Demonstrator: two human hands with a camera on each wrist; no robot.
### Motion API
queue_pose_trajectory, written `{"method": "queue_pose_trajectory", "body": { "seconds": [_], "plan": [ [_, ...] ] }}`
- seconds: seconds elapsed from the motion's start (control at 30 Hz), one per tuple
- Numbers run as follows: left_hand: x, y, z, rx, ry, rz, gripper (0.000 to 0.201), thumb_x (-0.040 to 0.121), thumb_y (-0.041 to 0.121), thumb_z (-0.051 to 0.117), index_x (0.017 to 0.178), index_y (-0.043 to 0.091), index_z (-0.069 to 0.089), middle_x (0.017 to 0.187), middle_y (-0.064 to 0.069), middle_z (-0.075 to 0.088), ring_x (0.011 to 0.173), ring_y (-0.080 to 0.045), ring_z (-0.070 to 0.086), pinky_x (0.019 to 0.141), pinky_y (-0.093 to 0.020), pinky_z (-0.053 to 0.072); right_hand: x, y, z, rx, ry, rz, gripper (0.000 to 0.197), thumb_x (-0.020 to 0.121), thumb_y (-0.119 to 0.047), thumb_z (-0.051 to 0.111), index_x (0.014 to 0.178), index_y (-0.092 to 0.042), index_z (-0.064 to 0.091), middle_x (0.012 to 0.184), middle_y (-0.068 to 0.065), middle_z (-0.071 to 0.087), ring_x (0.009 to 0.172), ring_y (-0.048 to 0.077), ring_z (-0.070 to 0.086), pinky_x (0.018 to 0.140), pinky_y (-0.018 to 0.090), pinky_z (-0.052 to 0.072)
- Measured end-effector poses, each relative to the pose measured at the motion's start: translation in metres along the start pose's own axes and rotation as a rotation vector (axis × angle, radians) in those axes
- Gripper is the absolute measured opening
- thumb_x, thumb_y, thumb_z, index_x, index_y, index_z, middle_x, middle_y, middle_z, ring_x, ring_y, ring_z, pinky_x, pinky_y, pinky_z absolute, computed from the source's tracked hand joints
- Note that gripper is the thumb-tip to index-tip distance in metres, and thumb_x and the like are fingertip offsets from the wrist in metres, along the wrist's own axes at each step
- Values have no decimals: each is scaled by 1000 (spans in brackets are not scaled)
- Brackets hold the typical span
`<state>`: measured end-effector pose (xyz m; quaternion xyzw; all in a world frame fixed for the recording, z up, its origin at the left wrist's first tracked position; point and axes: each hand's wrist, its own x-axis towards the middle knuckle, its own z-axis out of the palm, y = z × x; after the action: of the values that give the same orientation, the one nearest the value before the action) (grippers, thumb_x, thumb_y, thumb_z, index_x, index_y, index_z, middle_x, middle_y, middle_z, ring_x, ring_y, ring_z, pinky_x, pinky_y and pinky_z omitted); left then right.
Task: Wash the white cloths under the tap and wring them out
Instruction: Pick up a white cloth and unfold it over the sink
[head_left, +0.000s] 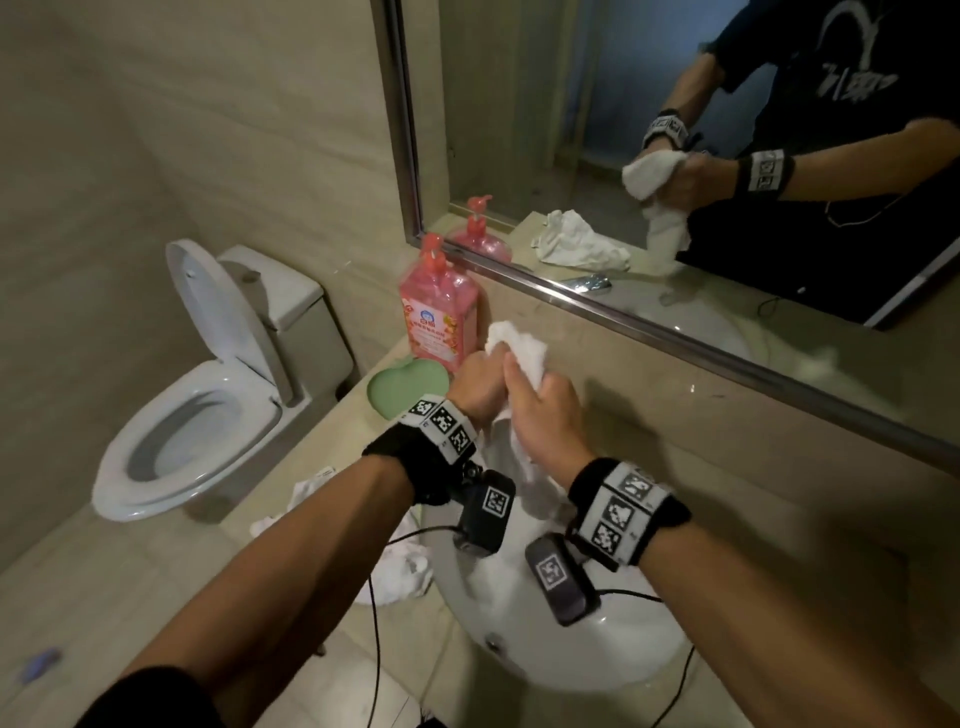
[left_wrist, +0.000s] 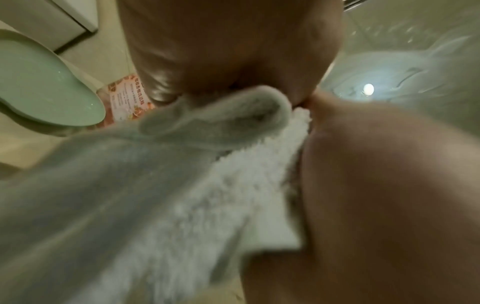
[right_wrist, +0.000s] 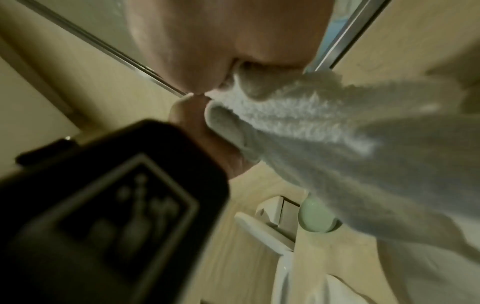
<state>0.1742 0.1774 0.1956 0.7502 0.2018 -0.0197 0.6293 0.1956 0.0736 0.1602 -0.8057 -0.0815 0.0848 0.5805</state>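
left hand (head_left: 475, 384) and right hand (head_left: 545, 415) side by side, both clenched round one white cloth (head_left: 519, 345) — held above the sink (head_left: 545, 665); more white cloths (head_left: 402, 569) heaped on the counter, left of the basin.

Dim warm indoor light, wide-angle bending at edges, wrist views blurred close-up
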Motion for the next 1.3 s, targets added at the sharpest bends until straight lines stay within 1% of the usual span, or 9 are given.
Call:
{"method": "queue_pose_trajectory", "body": {
  "seconds": [0.1, 0.3, 0.4, 0.57, 0.67, 0.77, 0.97, 1.07, 1.3],
  "plan": [
    [-3, -2, 2, 42, -33, 34, 41, 98, 39, 38, 77, 12, 61, 80, -12, 68, 68, -25, 65, 68, -43, 57, 10, -6, -7, -40, 90, 46, 49, 99, -56, 52, 77, -15, 66, 57, -9, 67, 51, 2, 63, 41, 16, 41],
    [-10, -2, 4, -93, -80, -29, 31, 100, 37, 44, 82, 19, 62, 91, -7, 69, 89, -25, 66, 84, -41, 57, 7, 3, -6, -93, 74, -12, 48, 99, -56, 51, 73, -19, 65, 59, -8, 68, 54, 3, 66, 43, 17, 44],
    [-17, 2, 2, -170, -214, -39, 23, 94, 30, 55, 89, 13, 69, 91, -10, 74, 88, -29, 69, 88, -43, 56, 23, -1, -31, -224, 43, 1, 41, 101, -45, 52, 78, -14, 67, 75, -3, 70, 78, 24, 68, 58, 22, 44],
    [-17, 1, -43, 639, -405, 195, 14, 87, 32, 72, 91, 27, 59, 80, 22, 66, 72, 4, 61, 70, -9, 44, 23, -13, -61, -350, -105, -169, 50, 95, -57, 59, 77, -12, 66, 70, -6, 67, 66, 12, 63, 51, 17, 41],
    [-14, -5, -65, 984, -358, 224, 27, 89, 34, 68, 111, 19, 60, 108, 3, 65, 97, -19, 59, 93, -26, 45, 21, -21, -85, -497, -380, -241, 29, 84, -56, 74, 81, -30, 62, 75, -15, 65, 66, -9, 63, 49, 9, 40],
    [-15, -9, -82, 773, -383, 191, 23, 92, 34, 66, 106, 16, 68, 107, -3, 70, 100, -21, 64, 93, -39, 51, 18, -12, -98, -724, -531, -235, 31, 83, -53, 78, 75, -29, 61, 67, -14, 63, 57, -6, 61, 49, 9, 42],
    [-24, -1, -63, 170, -148, 97, 45, 93, 50, 58, 96, 5, 66, 91, -16, 68, 71, -25, 62, 65, -35, 51, 8, -3, -80, -86, -151, 49, 27, 89, -40, 75, 97, -14, 73, 93, 5, 77, 83, 16, 71, 64, 27, 54],
    [-24, 13, -37, -197, -89, 43, 44, 100, 46, 46, 104, 6, 62, 106, -23, 64, 91, -32, 63, 84, -45, 54, -10, -13, -33, 14, -18, -10, 23, 93, -44, 68, 85, -23, 67, 89, -2, 78, 82, 13, 73, 70, 29, 59],
    [-28, 14, -4, 136, -62, 4, 60, 96, 52, 28, 79, 7, 63, 88, -25, 70, 79, -41, 69, 71, -50, 59, -3, -33, -14, 79, 156, 118, 44, 99, -53, 56, 72, -19, 62, 68, -3, 73, 51, 3, 63, 41, 14, 43]
  ]
}}
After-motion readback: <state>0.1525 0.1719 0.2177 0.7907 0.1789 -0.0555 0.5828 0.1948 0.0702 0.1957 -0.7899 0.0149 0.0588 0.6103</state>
